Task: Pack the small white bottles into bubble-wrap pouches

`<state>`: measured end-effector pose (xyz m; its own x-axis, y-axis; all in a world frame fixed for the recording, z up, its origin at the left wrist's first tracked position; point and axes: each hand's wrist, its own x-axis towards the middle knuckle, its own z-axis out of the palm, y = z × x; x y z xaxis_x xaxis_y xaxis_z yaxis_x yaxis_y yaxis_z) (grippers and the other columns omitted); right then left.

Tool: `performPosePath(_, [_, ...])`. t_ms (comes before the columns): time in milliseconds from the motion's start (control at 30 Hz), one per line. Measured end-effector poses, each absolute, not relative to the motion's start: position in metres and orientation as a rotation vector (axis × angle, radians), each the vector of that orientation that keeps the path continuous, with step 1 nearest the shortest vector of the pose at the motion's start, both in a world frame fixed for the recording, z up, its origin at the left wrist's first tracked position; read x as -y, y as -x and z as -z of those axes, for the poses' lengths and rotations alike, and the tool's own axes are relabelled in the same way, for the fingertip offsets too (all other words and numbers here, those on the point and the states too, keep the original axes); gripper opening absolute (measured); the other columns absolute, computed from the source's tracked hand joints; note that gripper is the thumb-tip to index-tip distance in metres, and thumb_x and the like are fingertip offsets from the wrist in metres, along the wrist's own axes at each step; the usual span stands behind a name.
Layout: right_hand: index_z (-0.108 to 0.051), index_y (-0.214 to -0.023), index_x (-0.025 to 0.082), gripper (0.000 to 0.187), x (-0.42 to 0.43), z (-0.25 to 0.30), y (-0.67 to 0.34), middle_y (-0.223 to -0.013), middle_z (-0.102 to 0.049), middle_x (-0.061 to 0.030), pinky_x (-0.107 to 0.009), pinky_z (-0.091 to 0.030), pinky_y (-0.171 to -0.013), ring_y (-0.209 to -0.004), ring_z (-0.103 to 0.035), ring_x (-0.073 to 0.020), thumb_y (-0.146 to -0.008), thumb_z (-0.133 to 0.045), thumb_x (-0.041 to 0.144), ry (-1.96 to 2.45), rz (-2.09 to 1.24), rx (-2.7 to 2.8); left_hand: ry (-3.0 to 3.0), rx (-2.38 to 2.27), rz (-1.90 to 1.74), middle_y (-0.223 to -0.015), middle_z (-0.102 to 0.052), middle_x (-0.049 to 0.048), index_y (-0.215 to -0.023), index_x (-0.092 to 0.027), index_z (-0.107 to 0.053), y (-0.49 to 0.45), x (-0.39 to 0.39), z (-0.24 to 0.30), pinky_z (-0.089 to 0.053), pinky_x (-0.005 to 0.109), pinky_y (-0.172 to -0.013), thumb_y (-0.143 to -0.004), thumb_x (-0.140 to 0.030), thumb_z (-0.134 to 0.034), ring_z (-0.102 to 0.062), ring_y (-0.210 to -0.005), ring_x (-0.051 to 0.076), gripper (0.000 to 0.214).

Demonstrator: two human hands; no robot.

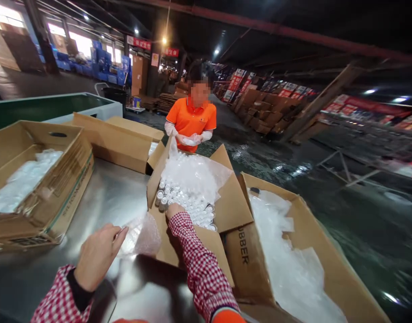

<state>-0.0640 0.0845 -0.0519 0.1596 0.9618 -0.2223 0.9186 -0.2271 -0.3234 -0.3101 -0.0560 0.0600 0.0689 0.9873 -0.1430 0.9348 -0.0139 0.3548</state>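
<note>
My left hand (101,253) is closed on the edge of a clear bubble-wrap bag (141,235), which hangs over the metal table near the middle box. My right hand (175,210) reaches into an open cardboard box (232,208), its fingers down among small clear bottles with white caps (192,208). Those fingers are mostly hidden, so whether they grip a bottle cannot be made out. A crumpled sheet of clear plastic (192,175) lies over the far part of the bottles.
At the left stands a cardboard box (74,193) holding wrapped clear items (27,179). Another box (327,237) with white plastic bags (286,251) is at the right. Across the metal table (121,188), a person in an orange shirt (192,116) holds a clear bag.
</note>
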Motion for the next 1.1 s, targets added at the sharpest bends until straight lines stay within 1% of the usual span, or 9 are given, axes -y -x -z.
performPosePath(100, [-0.069,-0.087,0.006,0.019,-0.087,0.051,0.065,-0.097,-0.067,-0.0241,-0.038,-0.047,-0.079,-0.094,-0.063,-0.032,-0.071,-0.064,0.014,2.348,-0.623,1.925,-2.007,-1.862,-0.248,-0.082,-0.063,0.0075,-0.078,-0.019,-0.061,0.315,0.051,-0.059,-0.031,0.033,-0.07,-0.095,-0.046,-0.023,-0.06,-0.08,0.024,0.049])
performPosePath(233, [-0.063,-0.1,0.004,0.036,-0.082,0.039,0.056,-0.104,-0.063,-0.025,-0.037,-0.047,-0.077,-0.094,-0.062,-0.0311,-0.07,-0.065,0.024,2.311,-0.599,1.879,-1.878,-1.849,-0.336,-0.091,-0.069,0.0073,-0.105,-0.018,-0.062,0.32,0.045,-0.056,-0.034,0.031,-0.073,-0.092,-0.043,-0.033,-0.062,-0.089,0.026,0.04])
performPosePath(300, [-0.061,-0.103,0.003,0.039,-0.077,0.024,0.049,-0.105,-0.062,-0.024,-0.038,-0.047,-0.08,-0.097,-0.06,-0.0303,-0.071,-0.063,0.024,2.221,-0.562,1.849,-1.847,-1.833,-0.394,-0.094,-0.07,0.0071,-0.111,-0.019,-0.062,0.32,0.043,-0.06,-0.035,0.03,-0.074,-0.091,-0.044,-0.036,-0.062,-0.09,0.025,0.041])
performPosePath(467, [-0.055,-0.107,0.012,0.032,-0.042,-0.046,0.03,-0.106,-0.062,-0.0123,-0.032,-0.051,-0.083,-0.093,-0.061,-0.0188,-0.079,-0.056,0.027,1.725,-0.564,1.705,-1.868,-1.744,-0.508,-0.071,-0.066,0.0024,-0.094,-0.022,-0.067,0.311,0.038,-0.079,-0.032,0.028,-0.065,-0.091,-0.05,-0.036,-0.058,-0.068,0.019,0.042])
performPosePath(567, [-0.055,-0.11,0.017,0.033,0.002,-0.097,0.029,-0.108,-0.063,-0.0102,-0.035,-0.054,-0.085,-0.097,-0.062,-0.0191,-0.081,-0.061,0.03,1.144,-0.596,1.469,-1.925,-1.688,-0.513,-0.07,-0.064,0.0042,-0.082,-0.02,-0.065,0.3,0.034,-0.087,-0.029,0.027,-0.062,-0.092,-0.045,-0.034,-0.056,-0.066,0.019,0.042])
performPosePath(667, [-0.058,-0.114,0.021,0.033,0.045,-0.13,0.038,-0.115,-0.061,-0.0108,-0.036,-0.055,-0.086,-0.104,-0.061,-0.021,-0.082,-0.062,0.024,0.928,-0.514,1.603,-1.991,-1.609,-0.572,-0.066,-0.061,0.005,-0.071,-0.017,-0.058,0.288,0.029,-0.09,-0.028,0.027,-0.061,-0.093,-0.039,-0.031,-0.054,-0.063,0.017,0.041])
performPosePath(867, [-0.051,-0.117,0.019,0.03,0.069,-0.122,0.061,-0.117,-0.061,-0.0131,-0.038,-0.05,-0.095,-0.111,-0.058,-0.0209,-0.087,-0.053,0.019,0.923,-0.271,2.122,-1.986,-1.41,-0.665,-0.058,-0.055,0.0009,-0.066,-0.017,-0.051,0.275,0.035,-0.092,-0.031,0.025,-0.059,-0.094,-0.041,-0.032,-0.052,-0.056,0.015,0.042])
performPosePath(967, [-0.052,-0.112,0.016,0.022,0.065,-0.108,0.073,-0.117,-0.06,-0.0146,-0.039,-0.05,-0.095,-0.113,-0.055,-0.0214,-0.091,-0.045,0.018,0.849,-0.3,2.347,-1.915,-1.297,-0.72,-0.055,-0.052,-0.0009,-0.066,-0.017,-0.05,0.27,0.043,-0.093,-0.032,0.023,-0.056,-0.094,-0.044,-0.031,-0.052,-0.051,0.013,0.043])
performPosePath(1100, [-0.06,-0.103,0.015,0.023,0.064,-0.089,0.092,-0.127,-0.054,-0.0143,-0.039,-0.05,-0.094,-0.111,-0.055,-0.0223,-0.091,-0.04,0.015,0.883,-0.518,2.498,-1.905,-1.27,-0.848,-0.055,-0.049,-0.0013,-0.067,-0.016,-0.053,0.263,0.048,-0.095,-0.032,0.023,-0.056,-0.093,-0.044,-0.033,-0.049,-0.052,0.013,0.044])
